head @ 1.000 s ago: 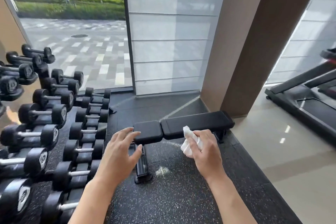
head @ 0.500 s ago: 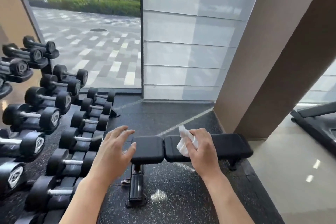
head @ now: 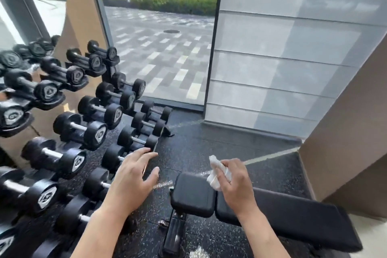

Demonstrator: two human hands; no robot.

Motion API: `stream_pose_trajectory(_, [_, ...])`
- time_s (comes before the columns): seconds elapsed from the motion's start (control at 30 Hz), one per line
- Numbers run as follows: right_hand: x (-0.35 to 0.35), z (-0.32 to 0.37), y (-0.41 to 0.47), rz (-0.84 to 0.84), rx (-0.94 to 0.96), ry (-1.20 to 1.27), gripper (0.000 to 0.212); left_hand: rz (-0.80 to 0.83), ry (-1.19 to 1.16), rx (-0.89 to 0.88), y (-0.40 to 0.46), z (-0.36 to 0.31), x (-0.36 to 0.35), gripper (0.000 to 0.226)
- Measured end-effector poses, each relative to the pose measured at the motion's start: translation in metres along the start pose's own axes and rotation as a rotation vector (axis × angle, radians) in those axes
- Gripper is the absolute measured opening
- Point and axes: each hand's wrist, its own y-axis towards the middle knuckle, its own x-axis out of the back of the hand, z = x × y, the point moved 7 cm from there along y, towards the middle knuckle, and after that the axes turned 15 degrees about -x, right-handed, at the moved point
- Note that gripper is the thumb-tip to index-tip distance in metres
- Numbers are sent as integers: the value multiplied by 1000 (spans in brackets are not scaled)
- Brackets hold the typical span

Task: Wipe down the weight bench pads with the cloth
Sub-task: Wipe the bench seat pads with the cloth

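A flat black weight bench lies low on the dark rubber floor, with a short seat pad on the left and a long back pad running right. My right hand grips a crumpled white cloth above the gap between the two pads. Whether the cloth touches the pad is unclear. My left hand hovers with spread fingers left of the seat pad, holding nothing. The bench's black leg shows under the seat pad.
A tiered rack of black dumbbells fills the left side, close to my left hand. A large window and a frosted panel stand behind. A brown column rises at the right, near the bench's far end.
The view has come closer and swung left, so the bench sits lower and nearer. My right hand with the cloth now sits over the join between the pads. The left hand stays spread.
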Motion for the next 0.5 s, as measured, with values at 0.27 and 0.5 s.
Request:
stream_pose_trajectory(0.27, [-67, -14, 81, -4, -155, -37, 13, 114, -76, -33, 100, 89, -40, 44])
stream_pose_trajectory(0.5, [-142, -38, 148, 21, -285, -103, 8, 294, -22, -198, 197, 165, -90, 47])
